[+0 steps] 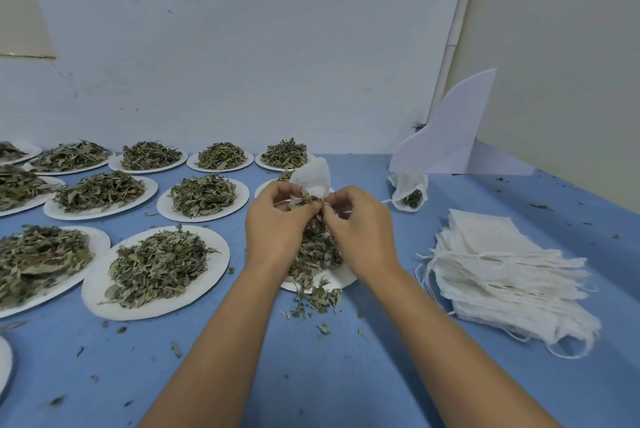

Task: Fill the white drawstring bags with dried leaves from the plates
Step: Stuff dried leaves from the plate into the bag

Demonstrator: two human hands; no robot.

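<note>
A white drawstring bag (313, 174) is held up between both hands above a plate (341, 280) of dried leaves (317, 249). My left hand (277, 223) pinches its mouth on the left, where leaves poke out. My right hand (360, 225) pinches the mouth and the thin string on the right. Much of the plate is hidden under my hands. A stack of empty white bags (509, 270) lies to the right. One filled bag (408, 190) lies further back.
Several white plates heaped with dried leaves, such as the near plate (156, 272), cover the blue table (311, 375) to the left and back. Loose leaf bits (320, 301) are scattered in front. A white folded board (450, 133) stands at the back right against the wall.
</note>
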